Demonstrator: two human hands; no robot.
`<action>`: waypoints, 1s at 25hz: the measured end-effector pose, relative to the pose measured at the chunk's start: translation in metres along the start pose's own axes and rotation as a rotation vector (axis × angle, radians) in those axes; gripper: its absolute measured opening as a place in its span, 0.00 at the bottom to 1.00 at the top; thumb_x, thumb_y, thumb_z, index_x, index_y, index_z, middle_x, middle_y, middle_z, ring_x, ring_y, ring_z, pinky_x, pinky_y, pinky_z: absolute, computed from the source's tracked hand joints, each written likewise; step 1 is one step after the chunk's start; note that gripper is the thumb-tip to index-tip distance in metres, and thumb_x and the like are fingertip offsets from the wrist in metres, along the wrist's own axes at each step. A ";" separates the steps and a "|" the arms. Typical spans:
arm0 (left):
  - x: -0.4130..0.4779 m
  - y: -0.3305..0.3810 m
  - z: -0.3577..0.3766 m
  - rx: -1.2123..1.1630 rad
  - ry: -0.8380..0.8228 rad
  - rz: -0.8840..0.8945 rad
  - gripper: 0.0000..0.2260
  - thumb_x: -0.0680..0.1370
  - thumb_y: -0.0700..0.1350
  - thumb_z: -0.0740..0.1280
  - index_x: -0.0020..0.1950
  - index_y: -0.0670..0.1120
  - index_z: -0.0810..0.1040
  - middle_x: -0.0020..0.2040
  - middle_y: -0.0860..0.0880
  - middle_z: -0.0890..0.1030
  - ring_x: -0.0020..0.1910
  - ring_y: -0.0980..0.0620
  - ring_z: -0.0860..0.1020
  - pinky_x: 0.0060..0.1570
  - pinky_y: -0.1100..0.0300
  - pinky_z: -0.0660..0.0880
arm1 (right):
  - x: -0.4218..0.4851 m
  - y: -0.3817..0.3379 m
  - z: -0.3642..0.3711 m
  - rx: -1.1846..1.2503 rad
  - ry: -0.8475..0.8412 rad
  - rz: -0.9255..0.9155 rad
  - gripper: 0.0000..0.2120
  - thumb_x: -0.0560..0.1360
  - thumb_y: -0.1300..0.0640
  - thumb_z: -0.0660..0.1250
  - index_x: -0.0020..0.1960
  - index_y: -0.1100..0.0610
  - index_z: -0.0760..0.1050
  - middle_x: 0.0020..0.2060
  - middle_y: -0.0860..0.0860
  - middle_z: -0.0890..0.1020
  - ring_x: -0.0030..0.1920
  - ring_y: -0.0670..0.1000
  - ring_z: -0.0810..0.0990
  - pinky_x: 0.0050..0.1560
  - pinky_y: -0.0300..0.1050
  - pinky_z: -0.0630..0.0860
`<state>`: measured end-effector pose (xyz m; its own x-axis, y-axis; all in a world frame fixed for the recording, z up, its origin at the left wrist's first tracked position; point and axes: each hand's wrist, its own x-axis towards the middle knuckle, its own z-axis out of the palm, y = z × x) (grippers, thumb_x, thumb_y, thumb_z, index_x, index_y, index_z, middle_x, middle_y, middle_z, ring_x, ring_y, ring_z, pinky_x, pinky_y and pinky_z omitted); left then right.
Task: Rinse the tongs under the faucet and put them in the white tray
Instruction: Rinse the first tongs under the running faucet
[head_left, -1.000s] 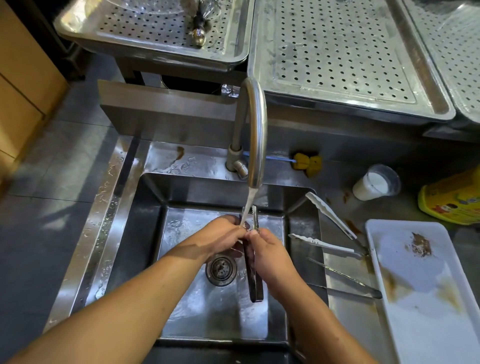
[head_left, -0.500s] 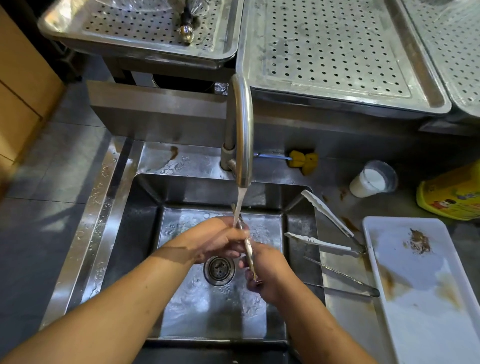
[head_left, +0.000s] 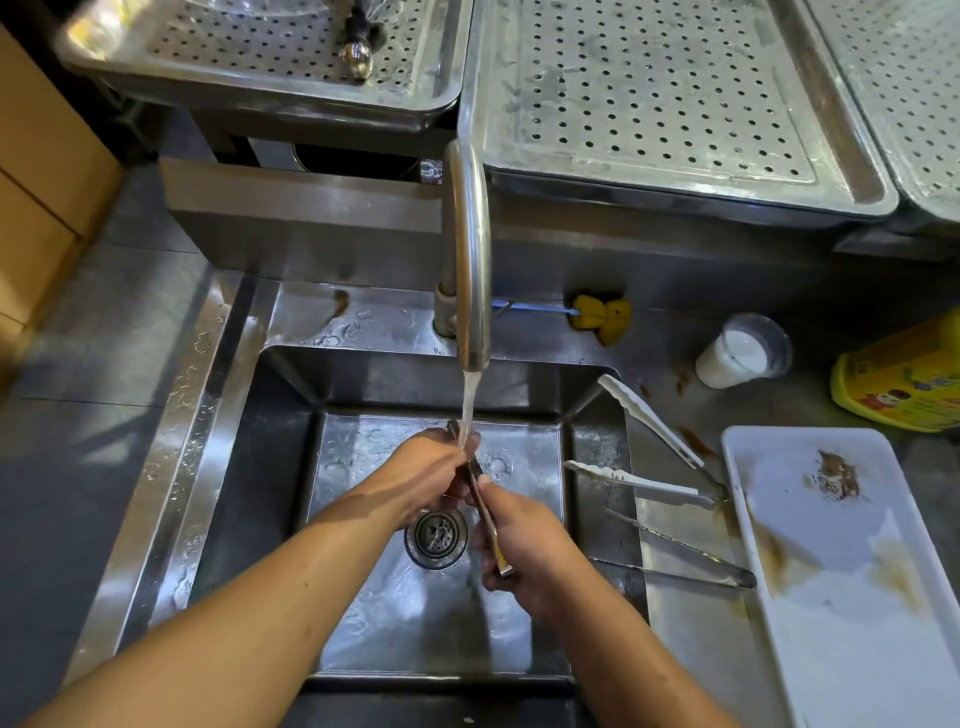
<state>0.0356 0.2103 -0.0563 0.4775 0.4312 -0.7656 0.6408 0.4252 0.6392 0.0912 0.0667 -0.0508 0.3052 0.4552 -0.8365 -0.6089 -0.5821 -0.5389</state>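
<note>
Since half a second ago the narrow metal tongs (head_left: 485, 512) have tipped a little further, their tip now right under the stream, and the left hand (head_left: 428, 475) has slid up toward that tip. The curved steel faucet (head_left: 469, 249) pours a thin stream onto the fingers and the tong tip over the stainless steel sink (head_left: 291, 467), above the round drain (head_left: 436, 538). The left hand is curled narrowly around the upper end of the tongs, fingers pinched on the metal. The right hand (head_left: 524, 551) is wrapped closed around the lower handle end, thumb lying along the tongs. On the wet counter just right of the basin lie white-tipped tongs (head_left: 649, 452) and thin metal tongs (head_left: 691, 564), both beside the stained white rectangular tray (head_left: 857, 597), which holds no tongs.
</note>
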 end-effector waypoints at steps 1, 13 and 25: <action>-0.001 -0.001 -0.001 0.061 -0.027 0.028 0.09 0.80 0.48 0.71 0.52 0.42 0.79 0.38 0.44 0.84 0.32 0.50 0.81 0.37 0.53 0.79 | 0.000 0.001 0.001 -0.007 0.006 -0.028 0.17 0.82 0.42 0.63 0.51 0.56 0.78 0.28 0.52 0.77 0.24 0.50 0.73 0.26 0.40 0.70; 0.003 -0.001 0.007 0.142 0.006 -0.062 0.19 0.85 0.52 0.63 0.44 0.42 0.86 0.39 0.47 0.90 0.33 0.47 0.84 0.39 0.56 0.78 | -0.002 0.000 -0.004 -0.342 0.231 -0.290 0.26 0.74 0.56 0.75 0.68 0.46 0.68 0.38 0.47 0.81 0.33 0.43 0.80 0.35 0.41 0.74; 0.009 0.003 0.010 -0.213 0.075 -0.064 0.15 0.85 0.51 0.63 0.51 0.41 0.82 0.36 0.43 0.88 0.30 0.48 0.84 0.28 0.59 0.81 | -0.012 0.009 0.009 -0.491 0.194 -0.312 0.15 0.85 0.43 0.58 0.65 0.50 0.75 0.52 0.50 0.84 0.49 0.51 0.82 0.51 0.49 0.77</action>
<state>0.0479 0.2078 -0.0617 0.3893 0.4525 -0.8023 0.5228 0.6086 0.5969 0.0757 0.0619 -0.0454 0.5704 0.5505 -0.6096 -0.0743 -0.7045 -0.7058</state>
